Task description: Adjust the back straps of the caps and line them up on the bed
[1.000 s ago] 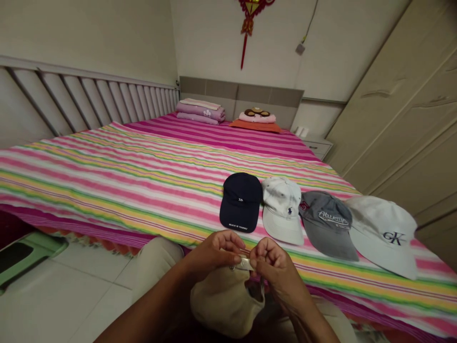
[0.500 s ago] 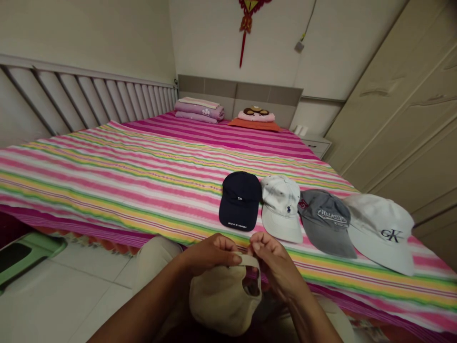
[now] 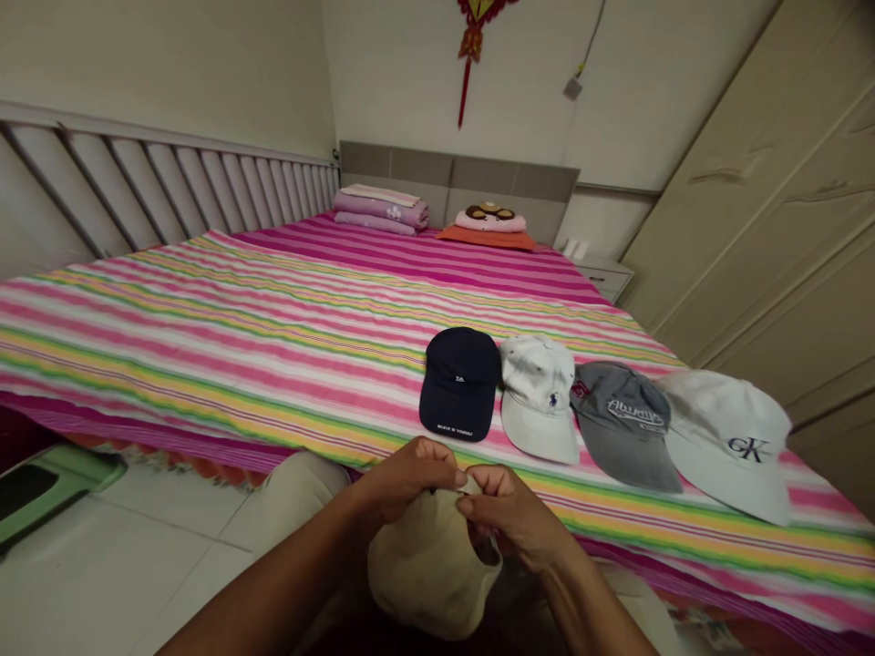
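A beige baseball cap (image 3: 430,569) is held low in front of me, its back opening turned to the right. My left hand (image 3: 424,469) pinches the cap's back strap from the left. From the right, my right hand (image 3: 509,510) grips the same strap, thumb and fingers pressed together on it. The two hands meet at the strap and hide most of it. Just beyond them a navy cap (image 3: 459,383) lies on the bed, beside a white cap (image 3: 540,396) with a small dark logo.
Further right on the striped bedspread (image 3: 225,337) lie a grey cap (image 3: 629,424) and a larger white cap (image 3: 735,446). Folded purple bedding (image 3: 379,214) rests near the headboard (image 3: 410,164). A green stool (image 3: 75,478) stands on the tiled floor at left.
My right hand has moved left along the strap, and its fingers now meet my left hand's fingertips. The strap is more covered than before. The caps on the bed have stayed put.
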Demonstrator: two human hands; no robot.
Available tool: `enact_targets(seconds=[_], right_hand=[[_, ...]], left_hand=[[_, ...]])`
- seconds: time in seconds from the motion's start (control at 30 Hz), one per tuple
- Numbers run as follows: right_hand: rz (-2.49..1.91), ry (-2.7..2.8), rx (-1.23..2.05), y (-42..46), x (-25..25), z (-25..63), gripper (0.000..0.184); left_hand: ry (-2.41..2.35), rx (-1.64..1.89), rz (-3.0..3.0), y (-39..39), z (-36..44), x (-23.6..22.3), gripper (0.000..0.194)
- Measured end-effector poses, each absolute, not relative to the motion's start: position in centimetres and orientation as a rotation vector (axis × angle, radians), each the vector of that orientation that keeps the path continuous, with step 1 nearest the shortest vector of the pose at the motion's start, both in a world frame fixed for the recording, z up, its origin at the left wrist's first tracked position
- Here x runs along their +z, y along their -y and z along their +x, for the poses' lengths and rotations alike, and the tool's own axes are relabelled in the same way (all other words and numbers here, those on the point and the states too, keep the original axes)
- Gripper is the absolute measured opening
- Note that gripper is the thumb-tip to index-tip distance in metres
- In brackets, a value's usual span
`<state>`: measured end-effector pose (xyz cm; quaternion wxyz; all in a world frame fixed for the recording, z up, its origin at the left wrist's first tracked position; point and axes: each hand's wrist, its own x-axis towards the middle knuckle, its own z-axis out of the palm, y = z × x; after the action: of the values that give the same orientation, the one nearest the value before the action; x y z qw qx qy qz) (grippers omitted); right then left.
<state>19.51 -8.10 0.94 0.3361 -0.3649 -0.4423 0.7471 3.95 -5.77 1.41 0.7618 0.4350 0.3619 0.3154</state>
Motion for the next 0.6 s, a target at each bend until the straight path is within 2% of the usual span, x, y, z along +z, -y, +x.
enact_targets(seconds=[0.17,0.3,0.4,0.6], right_hand=[[-0.88,1.142,1.917,7.9,0.8,19.5,0.033],[-0.843,1.056,1.905,7.8,0.7,19.8,0.027],[-0.794,0.988,1.911,7.5,0.6,20.1,0.026],[-0.757,1.024,2.01,6.4,-1.0,21.2,0.025]], left_hand=[[-0.727,0.702,0.932,5.6,3.8,1.6,0.021],[-0.646,0.572,1.002,5.3,2.7,1.6,0.029],[-0.677,0.518,1.033,5.1,1.6,0.9,0.026],[-0.508,0.873,0.653,4.4,0.3,-0.6,0.019]])
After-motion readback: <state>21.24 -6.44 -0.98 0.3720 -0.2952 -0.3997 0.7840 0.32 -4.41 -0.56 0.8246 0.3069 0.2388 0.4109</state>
